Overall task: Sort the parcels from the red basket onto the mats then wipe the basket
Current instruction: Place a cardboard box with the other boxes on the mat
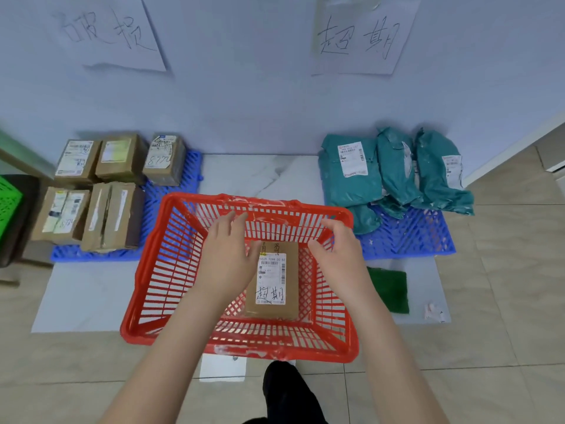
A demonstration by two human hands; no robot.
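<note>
The red basket (171,264) stands on the floor in front of me. One brown cardboard parcel (292,283) with a white label lies flat on its bottom. My left hand (227,258) hovers inside the basket, fingers apart, at the parcel's left edge. My right hand (342,255) is also spread, just right of the parcel and over the basket's right side. Neither hand grips anything. A blue mat at the left (174,209) holds several brown boxes (113,218). The blue mat at the right (406,237) holds several teal bags (394,166).
A green scouring pad (389,289) lies on the white sheet to the right of the basket, with a crumpled scrap (432,310) near it. Two handwritten paper signs (113,32) hang on the wall. A green crate (9,203) sits at the far left.
</note>
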